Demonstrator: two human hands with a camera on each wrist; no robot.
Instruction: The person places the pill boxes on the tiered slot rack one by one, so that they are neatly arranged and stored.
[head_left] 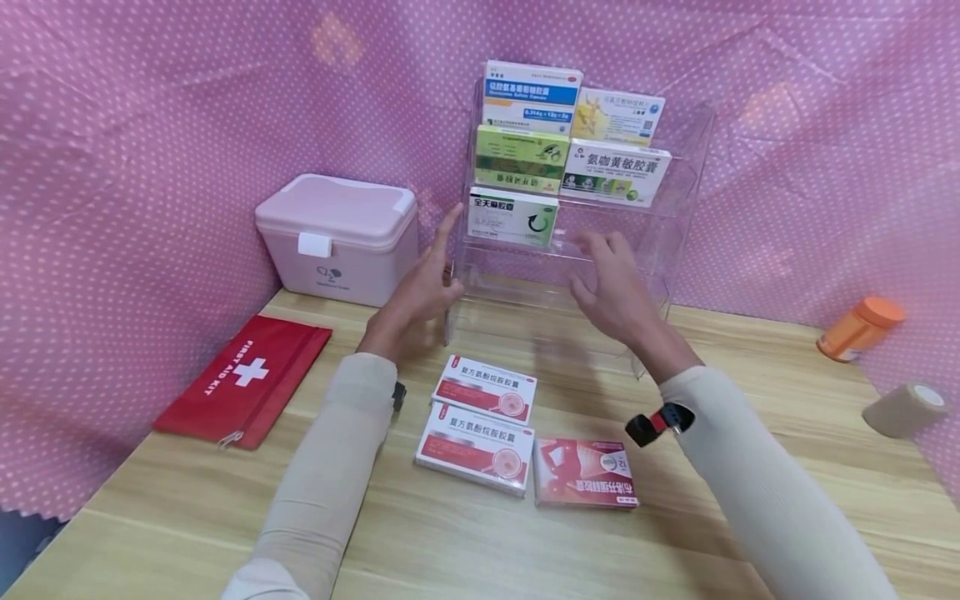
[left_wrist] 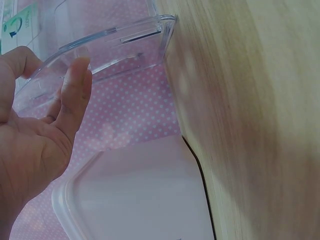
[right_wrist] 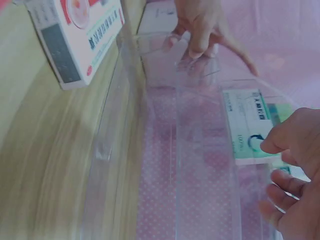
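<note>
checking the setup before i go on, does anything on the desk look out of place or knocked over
Mostly tidy. Two things lie on their sides at the right edge: the orange bottle and the beige bandage roll. The red box faces the opposite way from the two white-and-red boxes beside it.

Long cream sleeves on both arms, a black-and-red wrist strap beside the right hand.

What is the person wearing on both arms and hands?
Both hands are bare. The left arm and right arm wear long, close-fitting cream sleeves. A black device with a red part sits at the right wrist, and a small black one at the left.
</note>
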